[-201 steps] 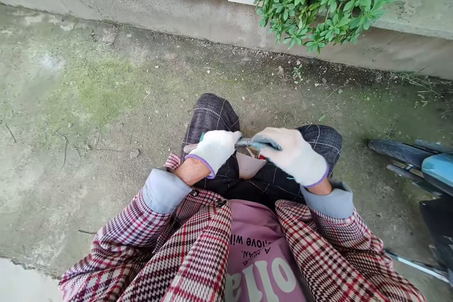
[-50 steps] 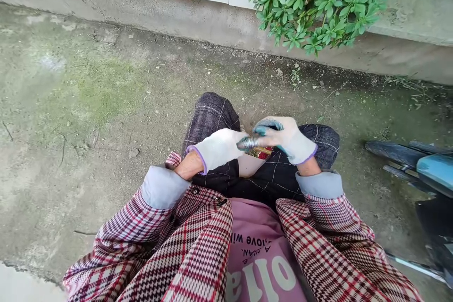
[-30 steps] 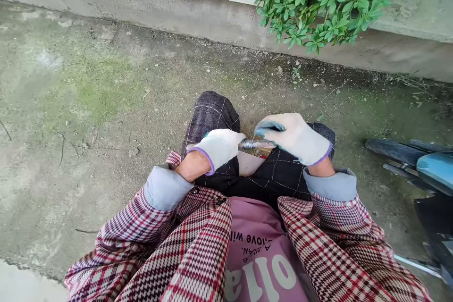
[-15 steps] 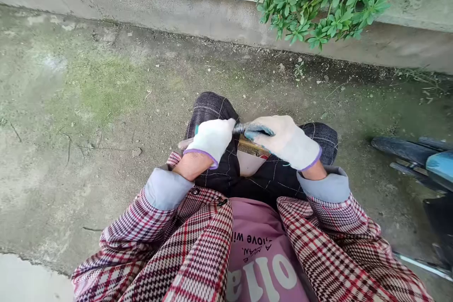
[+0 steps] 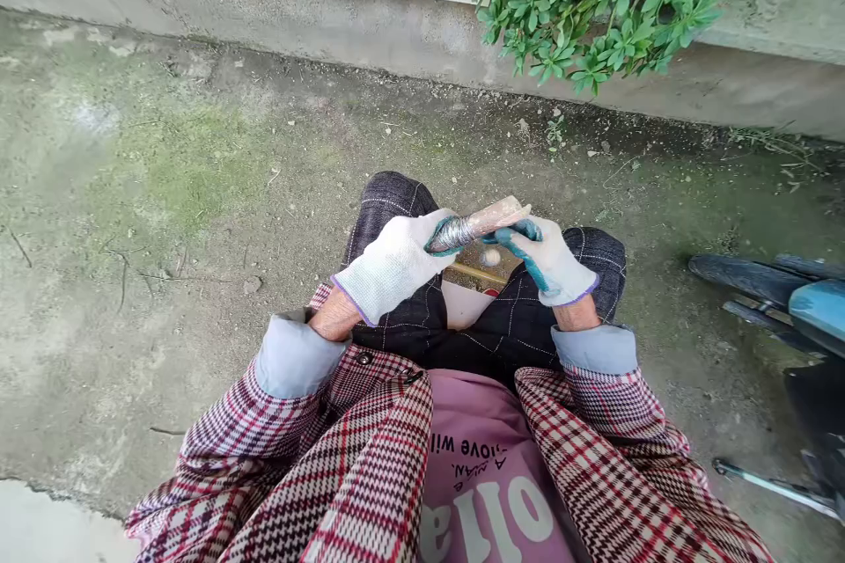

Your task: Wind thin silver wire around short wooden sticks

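My left hand (image 5: 402,259), in a white glove with a teal palm, wraps round a wooden stick (image 5: 498,215) bound with silvery wire (image 5: 455,234). The stick's bare end points up and right, tilted, above my knees. My right hand (image 5: 551,259), gloved the same way, has its fingers bent at the underside of that bare end and seems to grip it. The stick's other end is hidden in my left glove. Below the stick, between my legs, a small round pale thing (image 5: 489,257) and a yellow bar (image 5: 476,275) show in part.
My knees in dark checked trousers (image 5: 396,193) stand on either side. A low concrete wall (image 5: 317,26) with white tiles runs ahead, a green bush (image 5: 594,9) above it. To the right is a blue and black wheeled vehicle (image 5: 819,308), partly in view.
The stick's bare end has come into view on the right, tilted upward. My left hand has moved slightly toward the middle along it, and my right hand has drawn back to its end.
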`<state>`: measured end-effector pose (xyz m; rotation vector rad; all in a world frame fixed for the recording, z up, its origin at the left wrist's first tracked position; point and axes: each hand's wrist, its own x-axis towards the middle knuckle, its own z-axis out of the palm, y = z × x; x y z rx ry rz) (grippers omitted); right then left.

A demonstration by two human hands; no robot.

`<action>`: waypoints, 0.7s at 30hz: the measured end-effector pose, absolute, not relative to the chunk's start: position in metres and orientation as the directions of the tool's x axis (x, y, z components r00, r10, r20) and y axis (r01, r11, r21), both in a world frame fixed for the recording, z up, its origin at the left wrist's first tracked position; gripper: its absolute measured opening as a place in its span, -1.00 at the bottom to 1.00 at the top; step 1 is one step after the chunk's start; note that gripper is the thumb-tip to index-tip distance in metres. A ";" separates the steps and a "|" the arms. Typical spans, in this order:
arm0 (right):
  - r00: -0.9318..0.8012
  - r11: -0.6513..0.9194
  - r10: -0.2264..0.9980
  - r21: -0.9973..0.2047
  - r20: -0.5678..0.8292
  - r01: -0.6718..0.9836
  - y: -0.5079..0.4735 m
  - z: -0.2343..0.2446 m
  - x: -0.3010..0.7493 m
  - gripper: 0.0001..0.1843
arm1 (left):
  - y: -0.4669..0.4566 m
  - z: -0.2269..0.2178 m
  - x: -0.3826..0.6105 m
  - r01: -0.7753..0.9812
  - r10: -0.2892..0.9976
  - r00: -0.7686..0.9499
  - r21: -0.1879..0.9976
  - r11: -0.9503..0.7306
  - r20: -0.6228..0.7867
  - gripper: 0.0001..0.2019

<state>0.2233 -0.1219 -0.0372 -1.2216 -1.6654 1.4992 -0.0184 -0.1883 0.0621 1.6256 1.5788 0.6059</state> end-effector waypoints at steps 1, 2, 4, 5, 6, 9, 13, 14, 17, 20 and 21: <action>-0.406 -0.028 0.902 -0.958 -0.148 0.287 -0.122 -0.043 0.224 -0.69 | -0.189 0.064 -0.018 0.599 0.980 0.113 0.798 0.064 -0.163 -0.82; -0.421 -0.003 0.894 -0.941 -0.155 0.339 -0.123 -0.050 0.223 -0.63 | -0.191 0.066 -0.018 0.590 0.982 0.116 0.806 0.050 -0.146 -0.77; -0.472 0.025 0.858 -0.901 -0.204 0.433 -0.129 -0.063 0.216 -0.51 | -0.193 0.067 -0.019 0.570 0.988 0.093 0.820 0.048 -0.123 -0.73; -0.488 0.020 0.841 -0.887 -0.235 0.461 -0.133 -0.070 0.209 -0.46 | -0.193 0.067 -0.020 0.555 0.991 0.073 0.830 0.055 -0.115 -0.72; -0.495 0.009 0.829 -0.880 -0.259 0.475 -0.137 -0.076 0.201 -0.43 | -0.193 0.068 -0.022 0.542 0.993 0.047 0.838 0.069 -0.112 -0.72; -0.453 -0.033 0.847 -0.879 -0.277 0.477 -0.146 -0.092 0.174 -0.37 | -0.193 0.071 -0.029 0.484 0.990 -0.055 0.864 0.138 -0.128 -0.77; -0.366 -0.094 0.887 -0.888 -0.279 0.450 -0.139 -0.102 0.152 -0.54 | -0.195 0.079 -0.038 0.303 0.963 -0.221 0.928 0.219 -0.155 -0.80; -0.355 -0.105 0.893 -0.895 -0.277 0.434 -0.135 -0.101 0.151 -0.60 | -0.196 0.080 -0.041 0.259 0.948 -0.276 0.938 0.231 -0.158 -0.81; -0.320 -0.115 0.915 -0.920 -0.245 0.375 -0.127 -0.087 0.161 -0.63 | -0.196 0.079 -0.054 0.150 0.876 -0.463 0.961 0.230 -0.137 -0.85; -0.259 -0.161 0.943 -0.967 -0.210 0.199 -0.129 -0.056 0.176 -0.62 | -0.196 0.072 -0.068 0.049 0.815 -0.561 0.977 0.210 -0.147 -0.86; -0.254 -0.193 0.943 -0.976 -0.214 0.104 -0.133 -0.044 0.179 -0.63 | -0.196 0.069 -0.073 0.016 0.811 -0.564 0.980 0.197 -0.154 -0.85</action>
